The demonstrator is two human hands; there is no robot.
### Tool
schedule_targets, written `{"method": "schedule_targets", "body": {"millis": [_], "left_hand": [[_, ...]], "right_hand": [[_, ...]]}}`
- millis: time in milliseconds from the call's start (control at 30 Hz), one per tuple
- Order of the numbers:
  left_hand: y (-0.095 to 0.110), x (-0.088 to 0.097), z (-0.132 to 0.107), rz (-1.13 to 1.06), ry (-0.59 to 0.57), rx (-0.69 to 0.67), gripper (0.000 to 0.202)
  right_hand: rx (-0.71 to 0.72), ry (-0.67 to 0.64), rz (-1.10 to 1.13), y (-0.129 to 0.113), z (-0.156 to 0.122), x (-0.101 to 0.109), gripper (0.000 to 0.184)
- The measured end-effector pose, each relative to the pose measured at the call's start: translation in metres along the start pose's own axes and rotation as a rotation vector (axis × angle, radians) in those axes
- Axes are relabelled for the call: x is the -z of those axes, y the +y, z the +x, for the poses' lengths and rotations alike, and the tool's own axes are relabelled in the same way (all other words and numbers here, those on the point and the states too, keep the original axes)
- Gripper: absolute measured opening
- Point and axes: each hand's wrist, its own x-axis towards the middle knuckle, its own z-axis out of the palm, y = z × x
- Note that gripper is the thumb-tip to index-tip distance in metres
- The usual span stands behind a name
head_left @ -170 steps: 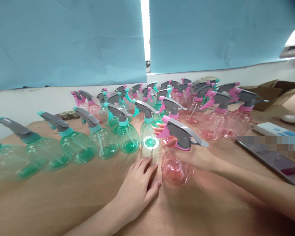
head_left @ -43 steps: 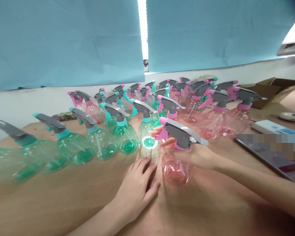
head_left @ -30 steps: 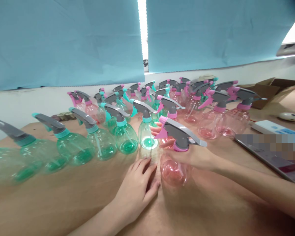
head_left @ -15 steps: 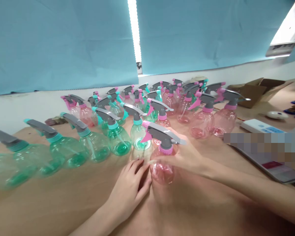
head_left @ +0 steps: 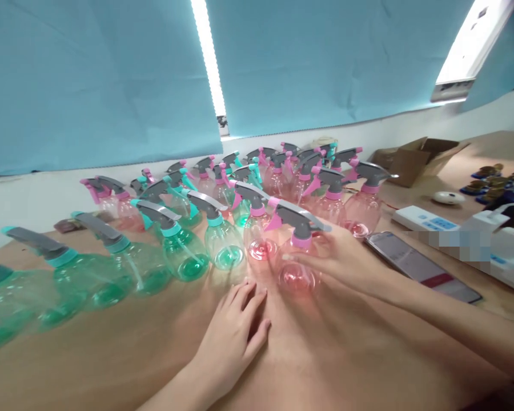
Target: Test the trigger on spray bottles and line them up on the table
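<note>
A clear pink spray bottle (head_left: 297,264) with a grey and pink trigger head stands on the wooden table (head_left: 111,342), at the right end of the front row. My right hand (head_left: 346,260) is wrapped round its body from the right. My left hand (head_left: 235,337) lies flat on the table just in front of the row, fingers spread, holding nothing. To the left runs a line of green spray bottles (head_left: 184,251) with grey and teal heads. Behind stand several more pink bottles (head_left: 360,200).
A smartphone (head_left: 420,268) lies right of my right hand. Beyond it sit a white device (head_left: 428,220), an open cardboard box (head_left: 415,160), a white round object (head_left: 449,197) and small dark items (head_left: 484,182). Blue blinds (head_left: 111,74) hang behind the table.
My right hand has set the pink bottle down farther back, into the front row beside another pink bottle. My view has swung right. The left hand has stayed flat.
</note>
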Motion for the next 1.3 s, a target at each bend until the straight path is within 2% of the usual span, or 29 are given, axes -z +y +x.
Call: {"method": "schedule_targets", "body": {"millis": [33, 133, 233, 400, 633, 800, 900, 1000, 1133, 1300], "left_hand": [[0.003, -0.001, 0.003, 0.002, -0.012, -0.011, 0.036], [0.012, -0.001, 0.016, 0.009, -0.062, -0.034, 0.036], [0.022, -0.002, 0.030, -0.009, -0.101, -0.052, 0.036], [0.027, -0.010, 0.044, -0.053, -0.123, -0.065, 0.038], [0.023, -0.018, 0.043, -0.092, -0.093, -0.072, 0.039], [0.023, -0.015, 0.045, -0.090, -0.092, -0.072, 0.039], [0.024, -0.012, 0.046, -0.080, -0.136, -0.064, 0.040], [0.023, -0.013, 0.044, -0.083, -0.129, -0.059, 0.041], [0.020, -0.019, 0.041, -0.094, -0.090, -0.063, 0.042], [0.016, -0.022, 0.040, -0.095, -0.052, -0.076, 0.040]], "right_hand": [[-0.008, 0.029, -0.015, 0.008, 0.002, 0.003, 0.033], [0.002, 0.061, -0.050, 0.027, 0.013, 0.009, 0.036], [-0.019, 0.089, -0.060, 0.037, 0.027, 0.008, 0.037], [-0.065, 0.157, -0.169, 0.040, 0.047, 0.004, 0.034], [-0.041, 0.181, -0.172, 0.045, 0.062, 0.002, 0.028], [-0.028, 0.179, -0.172, 0.049, 0.067, 0.001, 0.025], [-0.038, 0.186, -0.179, 0.050, 0.066, -0.001, 0.029], [-0.059, 0.205, -0.181, 0.049, 0.058, 0.000, 0.041], [-0.107, 0.208, -0.182, 0.047, 0.036, 0.015, 0.047], [-0.196, 0.193, -0.389, 0.053, 0.011, 0.051, 0.021]]}}
